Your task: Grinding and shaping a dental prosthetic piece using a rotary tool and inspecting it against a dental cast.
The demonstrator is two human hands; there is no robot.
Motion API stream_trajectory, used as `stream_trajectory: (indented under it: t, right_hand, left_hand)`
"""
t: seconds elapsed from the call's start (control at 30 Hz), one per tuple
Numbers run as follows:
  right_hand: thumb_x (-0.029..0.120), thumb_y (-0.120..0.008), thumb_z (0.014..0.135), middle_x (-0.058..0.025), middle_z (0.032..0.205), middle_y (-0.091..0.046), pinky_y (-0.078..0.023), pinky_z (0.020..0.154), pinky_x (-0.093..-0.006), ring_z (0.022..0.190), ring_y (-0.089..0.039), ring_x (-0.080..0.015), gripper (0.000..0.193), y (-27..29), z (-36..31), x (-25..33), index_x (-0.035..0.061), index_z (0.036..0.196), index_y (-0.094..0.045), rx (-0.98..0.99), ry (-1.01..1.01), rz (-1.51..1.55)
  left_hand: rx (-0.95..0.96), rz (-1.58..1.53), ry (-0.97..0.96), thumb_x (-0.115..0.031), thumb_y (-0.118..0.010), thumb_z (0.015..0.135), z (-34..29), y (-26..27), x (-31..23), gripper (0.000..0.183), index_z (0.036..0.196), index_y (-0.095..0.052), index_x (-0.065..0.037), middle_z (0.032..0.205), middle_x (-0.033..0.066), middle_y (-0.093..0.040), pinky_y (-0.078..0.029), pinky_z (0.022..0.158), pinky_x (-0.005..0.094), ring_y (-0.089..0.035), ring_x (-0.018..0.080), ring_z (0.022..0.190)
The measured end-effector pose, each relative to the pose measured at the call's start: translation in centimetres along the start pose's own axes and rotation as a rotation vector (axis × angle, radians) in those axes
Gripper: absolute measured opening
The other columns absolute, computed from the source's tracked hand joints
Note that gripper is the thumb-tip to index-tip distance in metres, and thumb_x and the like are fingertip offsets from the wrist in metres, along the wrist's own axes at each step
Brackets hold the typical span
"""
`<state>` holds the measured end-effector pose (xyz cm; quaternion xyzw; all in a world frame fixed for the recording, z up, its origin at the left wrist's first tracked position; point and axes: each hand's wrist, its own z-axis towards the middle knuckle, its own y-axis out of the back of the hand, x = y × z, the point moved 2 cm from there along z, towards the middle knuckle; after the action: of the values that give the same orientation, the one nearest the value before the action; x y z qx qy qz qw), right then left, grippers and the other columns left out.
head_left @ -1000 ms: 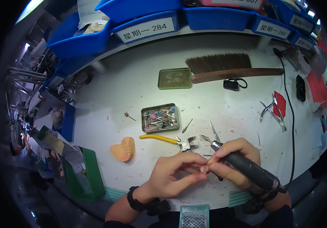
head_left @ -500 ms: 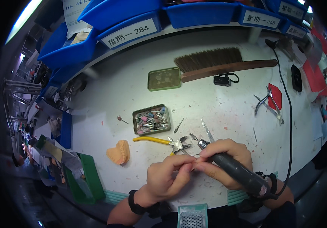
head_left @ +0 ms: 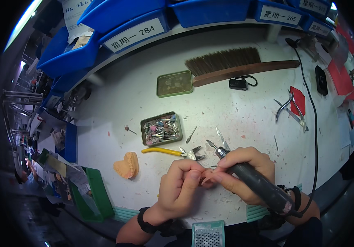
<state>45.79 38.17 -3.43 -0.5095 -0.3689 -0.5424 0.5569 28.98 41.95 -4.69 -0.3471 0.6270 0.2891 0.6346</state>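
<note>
Between my two hands is a small, thin pink piece [head_left: 207, 178], mostly covered by fingers. My left hand [head_left: 178, 187] pinches it between thumb and fingertips. My right hand [head_left: 249, 161] is closed round a dark grey rotary handpiece [head_left: 260, 187], and its thumb and fingertip also meet at the pink piece. The handpiece's metal bur [head_left: 211, 143] points away from me, apart from the piece. Just beyond my hands lie yellow-handled cutting pliers [head_left: 160, 152] and a slim metal blade [head_left: 222, 138]. An orange dental model [head_left: 126, 166] stands left of my left hand.
An open tin [head_left: 142, 136] holds several burs; its lid [head_left: 175, 83] lies behind it. Farther back are a wooden brush [head_left: 243, 72] and blue bins [head_left: 210, 12]. Silver pliers [head_left: 286, 109] lie right, near the handpiece cord [head_left: 316, 136]. A green grater-like tool [head_left: 208, 225] is at the front edge.
The pink piece shows more between my fingers, and my hands have shifted slightly around it. My right hand keeps its hold on the handpiece. The whole view has shifted a little.
</note>
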Motion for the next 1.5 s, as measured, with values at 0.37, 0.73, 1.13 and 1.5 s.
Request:
stream_trajectory:
  t: [0.37, 0.73, 1.13, 1.5]
  right_hand:
    - [-0.004, -0.070, 0.074, -0.0085, 0.080, -0.065, -0.052, 0.066, -0.0236, 0.075, -0.066, -0.0126, 0.030, 0.2, 0.2, 0.0, 0.0008, 0.101, -0.056, 0.084, 0.020, -0.065]
    - [-0.005, -0.068, 0.075, -0.0061, 0.082, -0.063, -0.050, 0.068, -0.0236, 0.076, -0.062, -0.0110, 0.032, -0.1, 0.2, -0.2, 0.0026, 0.104, -0.056, 0.186, -0.090, -0.040]
    - [-0.004, -0.061, 0.078, -0.0099, 0.080, -0.062, -0.046, 0.072, -0.0251, 0.076, -0.060, -0.0141, 0.022, -0.4, 0.2, 1.0, 0.0022, 0.098, -0.053, -0.077, -0.183, -0.062]
    - [0.008, -0.066, 0.079, -0.0068, 0.078, -0.062, -0.043, 0.059, -0.0222, 0.064, -0.056, -0.0093, 0.009, 0.4, 0.6, 1.5, 0.0011, 0.081, -0.061, 0.168, -0.062, -0.258]
  left_hand:
    - [-0.019, 0.231, -0.197, -0.012, -0.041, 0.097, 0.4, 0.1, -0.3, 0.015, 0.103, -0.042, 0.002, 0.088, 0.0112, -0.064, -0.050, 0.070, 0.0248, -0.059, 0.0108, 0.077]
    - [-0.047, -0.018, -0.047, -0.012, -0.047, 0.096, 0.3, 1.1, -0.6, 0.018, 0.105, -0.051, 0.003, 0.085, 0.0123, -0.066, -0.051, 0.069, 0.0248, -0.063, 0.0121, 0.077]
    - [-0.641, 0.909, -0.303, 0.000, -0.067, 0.078, -5.9, 9.1, -6.0, 0.023, 0.100, -0.063, 0.001, 0.088, 0.0143, -0.067, -0.052, 0.067, 0.0282, -0.067, 0.0213, 0.077]
    - [-0.415, 1.241, -0.189, -0.008, -0.064, 0.081, -7.1, 11.1, -2.1, 0.022, 0.097, -0.050, 0.000, 0.115, 0.0204, -0.055, -0.037, 0.098, 0.0435, -0.049, 0.0356, 0.117]
